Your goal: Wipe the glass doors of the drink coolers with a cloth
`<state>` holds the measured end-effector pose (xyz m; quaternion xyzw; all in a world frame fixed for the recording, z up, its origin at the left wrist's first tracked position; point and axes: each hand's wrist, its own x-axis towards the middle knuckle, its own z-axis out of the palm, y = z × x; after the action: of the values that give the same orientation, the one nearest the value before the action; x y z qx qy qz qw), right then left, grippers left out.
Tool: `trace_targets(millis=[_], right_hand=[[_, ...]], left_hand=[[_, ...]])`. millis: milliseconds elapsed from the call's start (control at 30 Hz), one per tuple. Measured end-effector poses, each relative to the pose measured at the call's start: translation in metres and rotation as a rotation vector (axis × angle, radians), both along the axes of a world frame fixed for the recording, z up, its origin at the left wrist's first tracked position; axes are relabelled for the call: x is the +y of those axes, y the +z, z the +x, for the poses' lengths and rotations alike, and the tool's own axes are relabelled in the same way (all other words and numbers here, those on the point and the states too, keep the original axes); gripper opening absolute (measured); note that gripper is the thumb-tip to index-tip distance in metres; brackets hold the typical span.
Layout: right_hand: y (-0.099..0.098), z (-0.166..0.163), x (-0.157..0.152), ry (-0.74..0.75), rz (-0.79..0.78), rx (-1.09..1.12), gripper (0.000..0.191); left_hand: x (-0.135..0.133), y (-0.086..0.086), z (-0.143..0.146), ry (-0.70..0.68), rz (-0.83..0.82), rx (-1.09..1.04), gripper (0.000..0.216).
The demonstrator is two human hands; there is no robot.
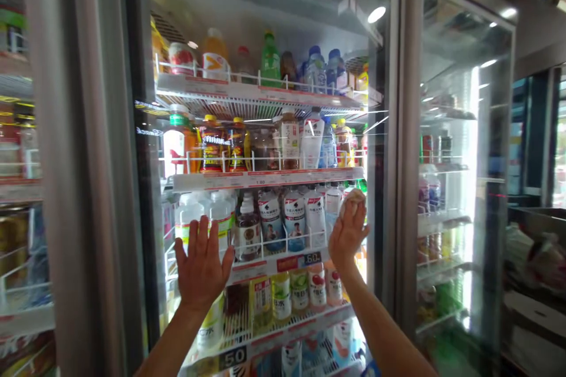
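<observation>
My left hand (201,263) lies flat with fingers spread against the glass door (265,6) of a drinks cooler, at the height of the third shelf. My right hand (348,230) is raised to the same glass further right, its fingers pressed on a small pale wad (352,198), perhaps a cloth or tissue, held to the pane. Behind the glass stand rows of bottles (294,218) on white wire shelves (265,178) with price strips.
A metal frame (395,147) bounds the door on the right, with another glass-door cooler (460,177) beyond it. A third cooler door (22,188) lies to the left. At the far right a counter holds bagged goods (535,259).
</observation>
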<state>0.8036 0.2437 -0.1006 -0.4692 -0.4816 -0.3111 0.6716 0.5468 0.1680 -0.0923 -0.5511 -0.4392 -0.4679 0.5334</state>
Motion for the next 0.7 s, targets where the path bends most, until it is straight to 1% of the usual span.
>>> trace_targets(millis=[33,100,133,167,200,233,300,333,367,400,500,533,567,600,700], right_hand=[[-0.004,-0.009,-0.004,0.044,-0.005,-0.08,0.054],[-0.015,-0.027,-0.014,0.163,0.012,-0.367,0.053],[-0.02,-0.032,-0.017,0.2,0.025,-0.471,0.052],[-0.023,-0.031,-0.018,0.204,0.031,-0.508,0.051],[-0.025,-0.024,-0.016,0.172,0.034,-0.469,0.05],[-0.025,-0.015,-0.012,0.117,0.028,-0.363,0.05],[-0.025,0.003,-0.004,0.001,0.013,-0.075,0.05],[-0.025,0.006,-0.002,-0.02,0.001,0.022,0.051],[-0.027,0.003,-0.003,-0.007,-0.009,0.05,0.052],[-0.031,-0.005,-0.007,0.041,-0.014,-0.001,0.053],[-0.046,-0.034,-0.022,0.229,0.024,-0.397,0.056],[-0.05,-0.037,-0.024,0.252,0.038,-0.482,0.056],[-0.052,-0.035,-0.024,0.239,0.049,-0.497,0.057],[-0.052,-0.028,-0.022,0.195,0.056,-0.437,0.058],[-0.049,-0.012,-0.016,0.045,0.037,-0.119,0.059]], left_hand=[[-0.001,0.0,0.0,0.006,0.002,0.004,0.067],[-0.002,-0.001,-0.001,0.019,0.002,0.006,0.067],[-0.003,-0.001,-0.002,0.025,0.001,0.011,0.067],[-0.003,-0.002,-0.003,0.032,-0.003,0.016,0.068],[-0.004,-0.002,-0.004,0.041,-0.011,0.02,0.068],[-0.004,-0.003,-0.005,0.05,-0.02,0.022,0.068],[-0.004,-0.003,-0.006,0.066,-0.034,0.027,0.069],[-0.004,-0.003,-0.007,0.072,-0.039,0.027,0.069],[-0.005,-0.004,-0.007,0.074,-0.037,0.027,0.07],[-0.005,-0.004,-0.006,0.073,-0.033,0.027,0.069],[-0.006,-0.004,-0.006,0.067,-0.026,0.021,0.068],[-0.006,-0.004,-0.006,0.063,-0.025,0.019,0.068],[-0.005,-0.003,-0.006,0.06,-0.026,0.019,0.068],[-0.005,-0.002,-0.006,0.059,-0.029,0.015,0.068],[-0.004,0.001,-0.004,0.056,-0.037,0.012,0.069]])
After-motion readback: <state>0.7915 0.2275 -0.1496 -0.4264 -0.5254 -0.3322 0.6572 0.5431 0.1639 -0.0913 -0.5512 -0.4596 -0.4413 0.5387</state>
